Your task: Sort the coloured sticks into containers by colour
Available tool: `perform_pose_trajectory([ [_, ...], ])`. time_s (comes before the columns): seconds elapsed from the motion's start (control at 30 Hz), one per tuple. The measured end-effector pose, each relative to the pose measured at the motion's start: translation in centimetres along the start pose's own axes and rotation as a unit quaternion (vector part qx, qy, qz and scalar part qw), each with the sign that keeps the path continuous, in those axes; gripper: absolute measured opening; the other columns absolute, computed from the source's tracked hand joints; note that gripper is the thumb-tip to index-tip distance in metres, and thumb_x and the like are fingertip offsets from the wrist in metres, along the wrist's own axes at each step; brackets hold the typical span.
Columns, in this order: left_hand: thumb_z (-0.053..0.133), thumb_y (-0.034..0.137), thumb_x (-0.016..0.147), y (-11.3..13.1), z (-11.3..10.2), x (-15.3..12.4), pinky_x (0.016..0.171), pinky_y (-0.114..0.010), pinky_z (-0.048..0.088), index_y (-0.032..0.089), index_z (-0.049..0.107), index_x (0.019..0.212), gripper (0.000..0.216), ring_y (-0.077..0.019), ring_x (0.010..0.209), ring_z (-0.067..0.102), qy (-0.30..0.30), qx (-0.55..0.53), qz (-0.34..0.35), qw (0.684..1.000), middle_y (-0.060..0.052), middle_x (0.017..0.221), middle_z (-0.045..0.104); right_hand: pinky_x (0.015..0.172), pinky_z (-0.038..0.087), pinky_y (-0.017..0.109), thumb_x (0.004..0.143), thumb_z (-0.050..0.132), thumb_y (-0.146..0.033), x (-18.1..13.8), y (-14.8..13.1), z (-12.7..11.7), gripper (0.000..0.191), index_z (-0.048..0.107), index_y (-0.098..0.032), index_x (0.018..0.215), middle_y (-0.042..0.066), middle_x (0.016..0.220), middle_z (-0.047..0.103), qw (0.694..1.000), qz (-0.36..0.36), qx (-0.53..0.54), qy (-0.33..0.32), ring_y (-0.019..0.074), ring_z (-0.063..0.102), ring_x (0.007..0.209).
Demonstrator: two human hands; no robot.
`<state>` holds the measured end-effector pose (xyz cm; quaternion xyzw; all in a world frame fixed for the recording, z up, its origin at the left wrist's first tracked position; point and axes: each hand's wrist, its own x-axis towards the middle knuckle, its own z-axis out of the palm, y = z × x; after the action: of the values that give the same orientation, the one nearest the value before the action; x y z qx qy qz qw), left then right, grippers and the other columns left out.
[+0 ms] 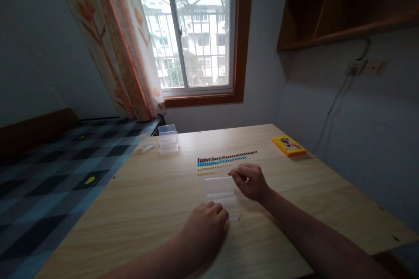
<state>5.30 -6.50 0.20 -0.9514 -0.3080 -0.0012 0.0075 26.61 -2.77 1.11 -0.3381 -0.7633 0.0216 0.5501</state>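
Resting the left hand [207, 225] curled over the near left part of an open clear box [221, 185]; cannot tell whether gripping it. Holding the right hand [251, 181] bent beside the box's far right corner, with thumb and index finger close together; cannot tell whether pinching anything. Seeing 4 rows of small pieces [206, 163] just beyond the box.

Two hands [250, 181], one clear case [222, 196] by them, four rows of pieces [209, 162], one yellow box [288, 145]
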Motion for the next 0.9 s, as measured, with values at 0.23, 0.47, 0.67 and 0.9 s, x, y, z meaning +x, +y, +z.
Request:
perform_pose_trajectory([
  [0.23,0.059,0.010,0.094,1.1,-0.6,-0.7,0.075,-0.038,0.055,0.019,0.067,0.093,0.012,-0.0261,0.085,0.064,0.031,0.005,0.035,0.999,-0.009,0.091,0.070,0.053,0.040,0.026,0.096,0.055,-0.028,-0.2,0.2,0.3,0.029,0.073,-0.020,0.075,0.001,0.059,0.065,1.000,0.018,-0.008,0.011,0.0120,0.051,0.050],
  [0.47,0.047,0.030,0.104,-7.7,-4.1,-0.1,0.079,-0.035,0.054,0.022,0.068,0.092,0.026,-0.0211,0.084,0.065,0.204,-0.067,-0.009,0.977,-0.007,0.090,0.068,0.055,0.043,0.027,0.096,0.055,-0.030,-0.1,0.6,0.2,0.031,0.074,-0.020,0.075,0.003,0.061,0.068,0.998,0.045,-0.022,0.045,0.0137,0.056,0.052],
  [0.67,0.062,0.036,0.104,-19.4,-0.9,4.0,0.083,-0.039,0.060,0.016,0.067,0.115,0.023,-0.0193,0.090,0.068,0.189,-0.089,-0.131,0.969,-0.007,0.108,0.069,0.058,0.047,0.027,0.096,0.056,-0.030,-0.2,0.9,0.3,0.029,0.075,-0.020,0.077,0.005,0.069,0.074,0.996,0.056,-0.019,0.062,0.0156,0.065,0.059],
  [0.9,0.064,0.035,0.103,-21.9,2.5,5.0,0.096,-0.047,0.057,0.018,0.065,0.126,0.028,-0.0250,0.111,0.066,0.169,-0.093,-0.107,0.975,-0.011,0.129,0.065,0.062,0.051,0.027,0.095,0.057,-0.029,-0.3,1.3,0.5,0.027,0.075,-0.020,0.077,0.005,0.071,0.075,0.995,0.069,-0.011,0.066,0.0171,0.070,0.064],
])
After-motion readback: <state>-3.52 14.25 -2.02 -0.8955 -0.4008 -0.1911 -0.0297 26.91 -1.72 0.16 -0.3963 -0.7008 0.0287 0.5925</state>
